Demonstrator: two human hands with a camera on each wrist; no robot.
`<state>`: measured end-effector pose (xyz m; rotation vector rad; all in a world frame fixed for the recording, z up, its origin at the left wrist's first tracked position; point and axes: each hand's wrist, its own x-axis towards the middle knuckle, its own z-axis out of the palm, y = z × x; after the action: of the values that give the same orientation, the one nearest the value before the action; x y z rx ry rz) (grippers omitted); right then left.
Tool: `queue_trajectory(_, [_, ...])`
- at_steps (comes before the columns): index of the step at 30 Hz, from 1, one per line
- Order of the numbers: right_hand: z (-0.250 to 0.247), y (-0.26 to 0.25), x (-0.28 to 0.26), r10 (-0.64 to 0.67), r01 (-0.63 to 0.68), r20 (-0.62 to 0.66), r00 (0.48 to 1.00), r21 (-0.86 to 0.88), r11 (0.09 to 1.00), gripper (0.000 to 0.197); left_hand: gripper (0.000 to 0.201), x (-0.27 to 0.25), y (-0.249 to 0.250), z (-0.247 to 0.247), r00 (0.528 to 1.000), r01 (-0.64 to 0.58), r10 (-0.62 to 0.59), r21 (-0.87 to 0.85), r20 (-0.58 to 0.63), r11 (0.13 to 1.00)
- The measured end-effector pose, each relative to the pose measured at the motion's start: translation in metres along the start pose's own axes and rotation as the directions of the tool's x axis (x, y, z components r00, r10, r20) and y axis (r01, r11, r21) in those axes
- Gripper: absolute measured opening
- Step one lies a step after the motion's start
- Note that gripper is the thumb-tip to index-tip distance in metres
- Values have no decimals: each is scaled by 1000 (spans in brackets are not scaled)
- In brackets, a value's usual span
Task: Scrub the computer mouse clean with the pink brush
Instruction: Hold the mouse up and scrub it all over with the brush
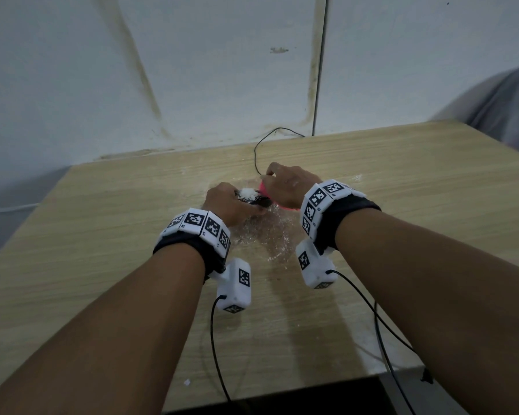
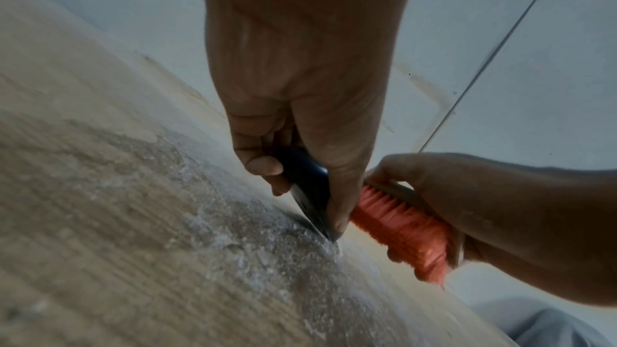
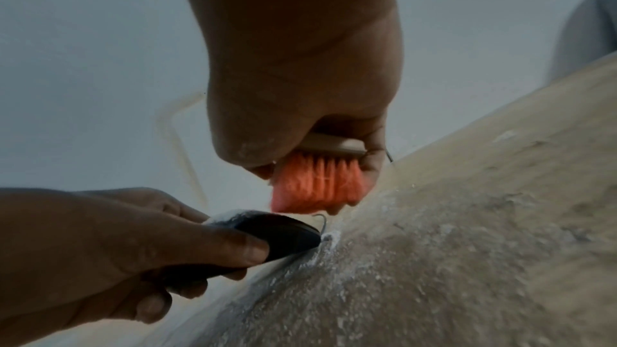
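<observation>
A black computer mouse point(image 1: 256, 200) with white foam on top sits on the wooden table point(image 1: 102, 205), tilted with one end touching the surface. My left hand point(image 1: 228, 202) grips it by its sides, thumb along one flank point(image 3: 233, 244). My right hand point(image 1: 288, 184) grips the pink brush point(image 1: 264, 190) by its pale back, bristles point(image 3: 317, 184) pointing down just beyond the mouse point(image 3: 277, 234). In the left wrist view the brush point(image 2: 400, 228) lies right beside the mouse point(image 2: 307, 184); whether the bristles touch it is unclear.
White powdery residue and wet patches point(image 1: 264, 238) cover the table around and in front of the mouse. The mouse cable point(image 1: 256, 157) runs back toward the wall point(image 1: 192, 70). Grey cloth point(image 1: 507, 109) lies at the right beyond the table edge.
</observation>
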<state>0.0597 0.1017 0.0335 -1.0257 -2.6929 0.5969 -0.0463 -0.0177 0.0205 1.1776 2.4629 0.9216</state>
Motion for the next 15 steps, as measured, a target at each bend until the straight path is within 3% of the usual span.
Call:
queue_trajectory(6, [-3,-10,-9,-247,261,-91,965,210,942,33,27,3,2,-2,999,-30,29,-17,-43,999])
queue_trajectory(8, [-3,-13,-7,-261,275,-110,959,141,951,33,26,4,0,-3,998,-28,26,-23,-65,999])
queue_trajectory(12, [-1,-5,-4,-171,172,-163,972,-4,985,33,32,6,-4,-5,995,-24,23,-10,-96,1000])
queue_trajectory(15, [3,-2,-4,-218,236,-217,952,60,970,33,32,7,-6,-4,994,-27,24,-20,-110,999])
